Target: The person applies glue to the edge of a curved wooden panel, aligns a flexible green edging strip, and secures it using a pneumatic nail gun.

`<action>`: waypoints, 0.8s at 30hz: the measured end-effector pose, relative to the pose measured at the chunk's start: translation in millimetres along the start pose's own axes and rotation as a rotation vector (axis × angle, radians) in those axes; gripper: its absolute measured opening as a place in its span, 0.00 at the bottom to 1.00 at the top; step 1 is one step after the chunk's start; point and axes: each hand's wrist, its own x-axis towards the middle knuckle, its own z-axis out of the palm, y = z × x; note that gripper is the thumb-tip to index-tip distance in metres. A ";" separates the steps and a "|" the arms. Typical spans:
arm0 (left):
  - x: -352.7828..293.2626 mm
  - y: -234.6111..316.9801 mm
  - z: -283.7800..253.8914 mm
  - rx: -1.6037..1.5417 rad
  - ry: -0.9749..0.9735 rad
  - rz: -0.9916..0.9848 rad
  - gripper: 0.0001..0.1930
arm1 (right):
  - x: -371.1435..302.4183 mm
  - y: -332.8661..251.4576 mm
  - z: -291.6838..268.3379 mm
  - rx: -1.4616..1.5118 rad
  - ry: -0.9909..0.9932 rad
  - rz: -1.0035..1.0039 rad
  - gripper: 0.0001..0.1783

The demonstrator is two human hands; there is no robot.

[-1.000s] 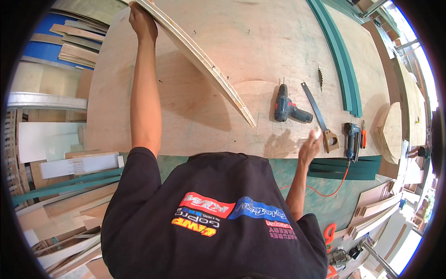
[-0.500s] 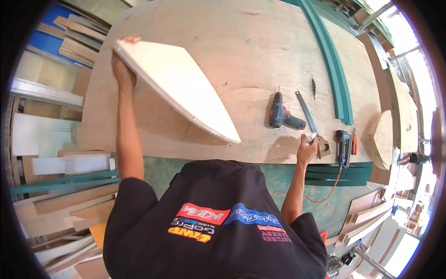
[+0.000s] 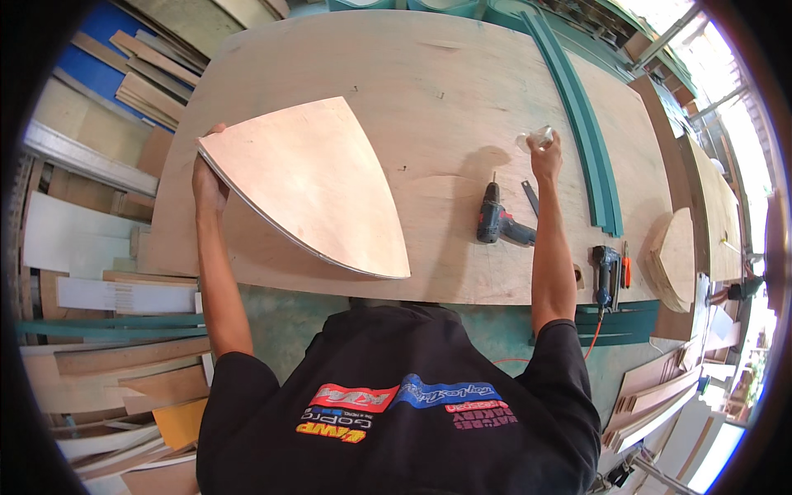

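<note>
At the left side of the plywood-topped bench (image 3: 445, 74), my left hand (image 3: 209, 186) grips one corner of a curved, roughly triangular wood panel (image 3: 322, 190), its broad pale face tilted upward. My right hand (image 3: 546, 155) is raised over the bench, closed around a clear, see-through object (image 3: 536, 139), perhaps a small plastic container; its exact kind is unclear. Just left of my right forearm lies a cordless drill (image 3: 490, 216) with a bit fitted. The handsaw (image 3: 530, 195) is mostly covered by that forearm.
A nail gun (image 3: 606, 274) with an orange hose sits at the near right edge, beside an orange-handled tool (image 3: 626, 268). Long green strips (image 3: 569, 120) run along the right side. Stacked rounded wood pieces (image 3: 676, 257) are farther right; offcuts (image 3: 148, 359) crowd the left.
My right hand has moved forward from beside the saw handle, carrying the clear object. My left hand has come slightly nearer, and the panel has turned to show more of its face.
</note>
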 end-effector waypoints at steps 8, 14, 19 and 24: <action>-20.9 18.7 -49.4 0.009 -0.064 -0.191 0.33 | -214.7 14.0 67.4 0.022 -1.016 0.117 0.26; -8.1 67.0 -123.6 0.435 -0.294 -0.547 0.38 | -310.7 -51.5 43.1 0.113 -1.110 0.258 0.28; -7.5 12.8 -139.6 1.208 -0.342 -0.637 0.29 | -325.4 -46.6 53.7 0.261 -1.026 0.270 0.21; -35.8 -87.7 -203.2 1.051 -0.169 -0.464 0.20 | -327.4 -47.5 45.2 0.181 -0.931 0.228 0.19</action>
